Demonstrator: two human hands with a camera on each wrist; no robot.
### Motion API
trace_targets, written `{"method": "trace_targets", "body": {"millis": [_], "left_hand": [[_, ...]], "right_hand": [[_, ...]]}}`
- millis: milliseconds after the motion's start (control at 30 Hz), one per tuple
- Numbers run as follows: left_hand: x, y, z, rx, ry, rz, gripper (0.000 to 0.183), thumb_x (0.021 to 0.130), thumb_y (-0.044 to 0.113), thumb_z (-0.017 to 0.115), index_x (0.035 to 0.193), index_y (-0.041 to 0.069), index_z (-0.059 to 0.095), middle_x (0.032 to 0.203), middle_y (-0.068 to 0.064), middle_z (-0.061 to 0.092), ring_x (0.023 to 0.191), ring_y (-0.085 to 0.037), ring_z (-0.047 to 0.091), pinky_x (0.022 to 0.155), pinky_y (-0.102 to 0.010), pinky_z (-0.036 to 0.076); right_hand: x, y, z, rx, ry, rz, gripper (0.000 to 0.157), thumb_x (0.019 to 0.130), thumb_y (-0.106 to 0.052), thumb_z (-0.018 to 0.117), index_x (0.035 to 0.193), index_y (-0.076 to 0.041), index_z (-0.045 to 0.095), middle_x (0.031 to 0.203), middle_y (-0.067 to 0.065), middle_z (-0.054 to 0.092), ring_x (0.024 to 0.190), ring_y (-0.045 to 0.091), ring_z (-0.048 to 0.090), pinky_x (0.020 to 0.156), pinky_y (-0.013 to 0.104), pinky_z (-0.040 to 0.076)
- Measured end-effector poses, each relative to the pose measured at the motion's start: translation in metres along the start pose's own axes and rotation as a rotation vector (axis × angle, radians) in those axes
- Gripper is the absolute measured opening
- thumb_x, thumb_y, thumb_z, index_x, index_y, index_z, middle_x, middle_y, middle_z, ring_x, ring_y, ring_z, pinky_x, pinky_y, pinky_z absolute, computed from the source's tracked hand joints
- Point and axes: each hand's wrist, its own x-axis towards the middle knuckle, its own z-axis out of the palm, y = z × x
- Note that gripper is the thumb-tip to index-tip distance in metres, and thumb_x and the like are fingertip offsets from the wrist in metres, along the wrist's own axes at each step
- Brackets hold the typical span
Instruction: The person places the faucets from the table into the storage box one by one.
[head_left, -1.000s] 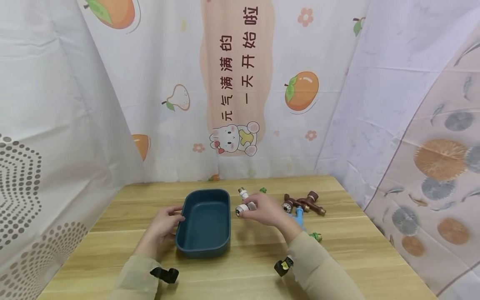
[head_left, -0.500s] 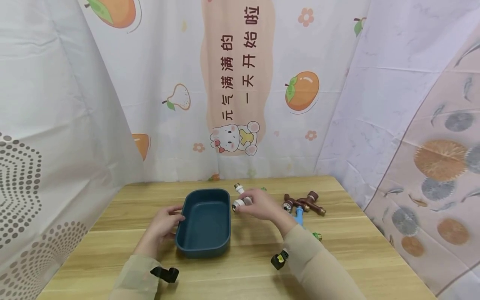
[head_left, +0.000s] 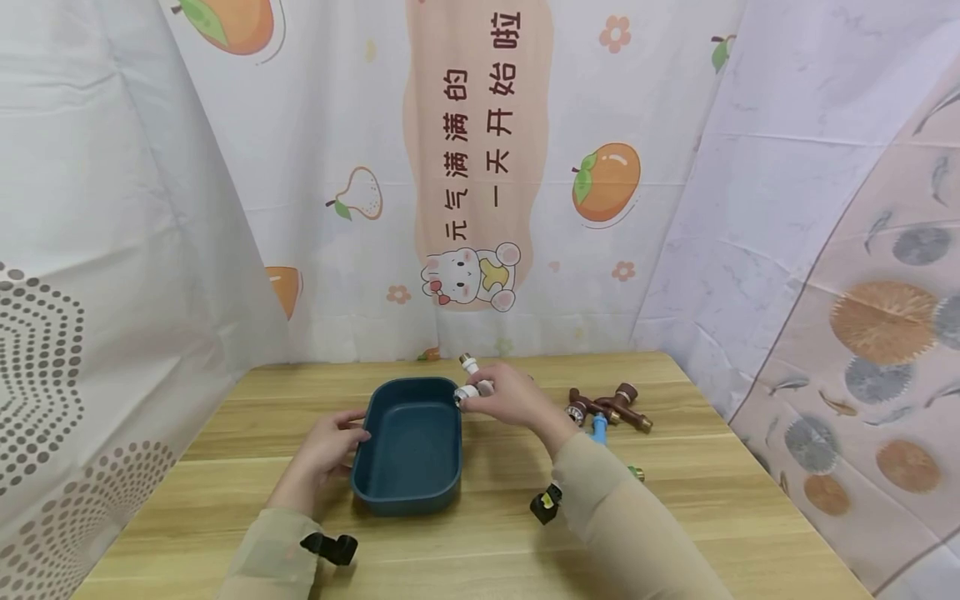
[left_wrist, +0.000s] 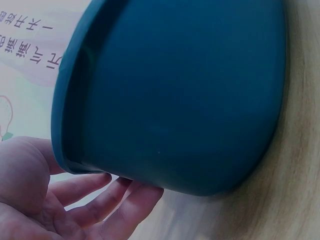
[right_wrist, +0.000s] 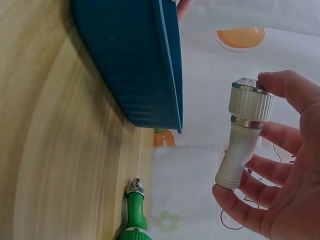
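Observation:
A white plastic tap [head_left: 467, 395] with a brass threaded end and a chrome-ringed, ribbed collar hangs in my right hand [head_left: 506, 396], above the right rim of a dark teal basin [head_left: 405, 506]. In the right wrist view, the thumb presses on the collar end of the tap [right_wrist: 245, 125] while the fingers bend behind its body. My left hand [head_left: 333, 446] grips the basin's left wall. The left wrist view shows its fingers [left_wrist: 132, 202] against the outer side of the basin [left_wrist: 185, 100], the thumb passing behind the rim.
Brown taps [head_left: 618, 404] lie on the table [head_left: 495, 517] to the right. A blue tap [head_left: 599, 429], partly hidden by my right arm, and a green tap's end [head_left: 636, 473] lie nearer. Another green tap [right_wrist: 135, 210] lies beyond the basin. Printed curtains [head_left: 360, 283] surround the table.
My right hand has moved left and up with the white tap, from beside the basin to over its right rim. The left hand and basin have stayed put.

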Motion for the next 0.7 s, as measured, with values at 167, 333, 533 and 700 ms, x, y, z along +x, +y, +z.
{"method": "trace_targets", "body": {"millis": [167, 333, 533, 700], "left_hand": [[0.0, 0.001, 0.0, -0.002, -0.005, 0.009, 0.053, 0.099, 0.004, 0.056, 0.15, -0.001, 0.044, 0.135, -0.029, 0.051, 0.116, -0.043, 0.057, 0.068, -0.054, 0.06], [0.0, 0.0, -0.001, -0.005, -0.003, 0.012, 0.053, 0.098, 0.004, 0.056, 0.15, -0.001, 0.044, 0.135, -0.03, 0.051, 0.113, -0.042, 0.059, 0.067, -0.054, 0.059], [0.001, -0.001, -0.001, -0.005, -0.003, 0.018, 0.053, 0.098, 0.004, 0.056, 0.149, -0.001, 0.045, 0.134, -0.029, 0.053, 0.111, -0.04, 0.061, 0.067, -0.054, 0.059], [0.001, 0.0, -0.001, -0.002, 0.001, 0.016, 0.052, 0.098, 0.004, 0.058, 0.149, -0.001, 0.046, 0.132, -0.027, 0.055, 0.109, -0.039, 0.062, 0.067, -0.054, 0.06]], "right_hand": [[0.007, -0.005, -0.001, -0.012, -0.006, -0.004, 0.029, 0.086, -0.046, 0.077, 0.106, -0.024, 0.075, 0.112, -0.005, 0.065, 0.098, 0.016, 0.058, 0.083, 0.037, 0.051], [0.014, -0.01, 0.001, -0.03, -0.017, -0.001, 0.03, 0.086, -0.045, 0.077, 0.107, -0.024, 0.075, 0.11, -0.004, 0.066, 0.096, 0.017, 0.058, 0.079, 0.036, 0.051], [0.023, -0.015, 0.007, -0.07, -0.027, 0.0, 0.034, 0.087, -0.045, 0.076, 0.111, -0.022, 0.076, 0.114, -0.003, 0.065, 0.1, 0.018, 0.055, 0.083, 0.036, 0.051], [0.029, -0.015, 0.012, -0.084, -0.046, -0.032, 0.033, 0.087, -0.043, 0.076, 0.109, -0.02, 0.077, 0.11, -0.003, 0.065, 0.098, 0.016, 0.055, 0.082, 0.035, 0.051]]}}
